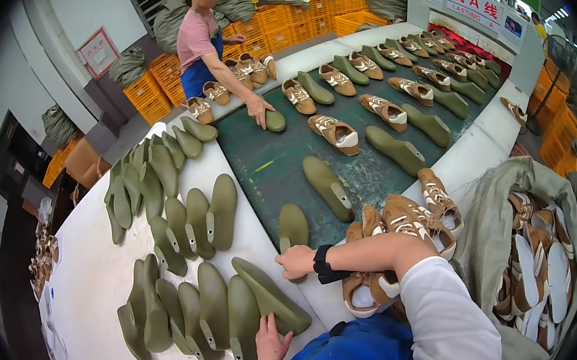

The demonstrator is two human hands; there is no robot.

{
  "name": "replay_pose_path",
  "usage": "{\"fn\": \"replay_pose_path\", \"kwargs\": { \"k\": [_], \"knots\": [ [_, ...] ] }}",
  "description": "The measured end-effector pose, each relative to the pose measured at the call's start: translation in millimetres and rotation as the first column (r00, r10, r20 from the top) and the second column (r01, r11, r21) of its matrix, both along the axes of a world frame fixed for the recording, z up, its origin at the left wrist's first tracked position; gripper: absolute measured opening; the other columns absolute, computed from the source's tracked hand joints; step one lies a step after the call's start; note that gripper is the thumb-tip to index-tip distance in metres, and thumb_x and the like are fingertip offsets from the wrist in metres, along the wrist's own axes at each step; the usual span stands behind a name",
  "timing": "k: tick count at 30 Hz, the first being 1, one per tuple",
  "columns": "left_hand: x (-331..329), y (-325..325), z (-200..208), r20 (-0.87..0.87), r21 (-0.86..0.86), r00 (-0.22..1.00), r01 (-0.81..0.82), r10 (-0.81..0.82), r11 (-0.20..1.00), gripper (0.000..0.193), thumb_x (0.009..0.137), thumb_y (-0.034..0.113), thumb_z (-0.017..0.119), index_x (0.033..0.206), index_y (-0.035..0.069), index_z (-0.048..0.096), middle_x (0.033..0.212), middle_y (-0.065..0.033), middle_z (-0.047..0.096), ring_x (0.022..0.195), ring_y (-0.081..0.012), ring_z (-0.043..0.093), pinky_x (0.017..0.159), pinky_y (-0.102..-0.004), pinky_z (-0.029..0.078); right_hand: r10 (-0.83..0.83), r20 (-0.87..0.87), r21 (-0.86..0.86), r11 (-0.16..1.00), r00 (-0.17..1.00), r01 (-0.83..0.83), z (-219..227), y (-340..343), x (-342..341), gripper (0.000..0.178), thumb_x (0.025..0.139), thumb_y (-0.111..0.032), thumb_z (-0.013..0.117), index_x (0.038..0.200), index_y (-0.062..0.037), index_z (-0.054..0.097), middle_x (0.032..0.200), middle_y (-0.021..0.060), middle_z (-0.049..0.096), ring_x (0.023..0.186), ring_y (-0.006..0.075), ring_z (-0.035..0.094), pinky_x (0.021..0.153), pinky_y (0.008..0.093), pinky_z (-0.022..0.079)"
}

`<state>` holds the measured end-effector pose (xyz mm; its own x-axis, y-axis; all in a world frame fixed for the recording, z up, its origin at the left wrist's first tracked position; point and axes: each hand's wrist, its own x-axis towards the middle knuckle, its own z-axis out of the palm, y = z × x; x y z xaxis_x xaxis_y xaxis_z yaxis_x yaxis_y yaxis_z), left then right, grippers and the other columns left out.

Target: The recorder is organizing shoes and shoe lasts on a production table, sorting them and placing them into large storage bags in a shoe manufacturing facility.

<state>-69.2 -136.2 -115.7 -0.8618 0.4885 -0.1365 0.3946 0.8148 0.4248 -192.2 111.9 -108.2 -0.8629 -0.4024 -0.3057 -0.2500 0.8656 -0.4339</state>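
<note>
My right hand (298, 261) reaches across in front of me, its fingers closed round the near end of a green shoe last (293, 225) at the near left edge of the dark green belt. Lower down, my left hand (271, 343) touches a tilted green shoe last (266, 294), fingers stretched out and thumb apart. Beside it stands another green last (244, 323), at the end of a row on the white table (91, 261). Brown-and-white shoes (403, 217) are bunched under and beside my right forearm. On the belt (268, 182), shoes and lasts lie in rows.
Across the belt, a person in a blue apron (197, 78) has a hand on a green last (274, 120). More lasts (162, 166) fill the table's far part. To my right stands a grey sack (479, 245) full of shoes. Orange crates (281, 28) line the back.
</note>
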Motion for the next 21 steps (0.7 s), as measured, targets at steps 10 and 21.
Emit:
{"fn": "replay_pose_path", "kwargs": {
  "k": [10,21],
  "knots": [
    [12.5,-6.2,-13.1,0.034,0.081,0.996,-0.079,0.077,0.994,0.081,0.068,0.022,0.074,0.133,-0.001,0.031,0.134,-0.029,0.033,0.112,-0.0433,0.047,0.088,-0.0421,0.046,-0.048,-0.112,-0.179,0.983,0.993,0.027,-50.6,21.6,-51.7,0.014,0.075,-0.015,0.05,0.084,-0.0105,0.058,0.082,0.0152,0.065,0.079,0.0348,0.061,0.069,0.0441,0.047],
    [1.4,-6.5,-12.9,-0.009,0.036,1.0,0.015,-0.014,0.999,0.083,0.068,0.018,0.074,0.133,-0.003,0.028,0.131,-0.0301,0.033,0.109,-0.0446,0.047,0.086,-0.0412,0.046,0.016,-0.143,-0.182,0.982,0.99,-0.042,58.3,83.0,-0.1,0.039,0.074,-0.018,0.055,0.111,-0.0083,0.058,0.094,0.0181,0.064,0.086,0.0358,0.061,0.074,0.043,0.048]
  ]
}}
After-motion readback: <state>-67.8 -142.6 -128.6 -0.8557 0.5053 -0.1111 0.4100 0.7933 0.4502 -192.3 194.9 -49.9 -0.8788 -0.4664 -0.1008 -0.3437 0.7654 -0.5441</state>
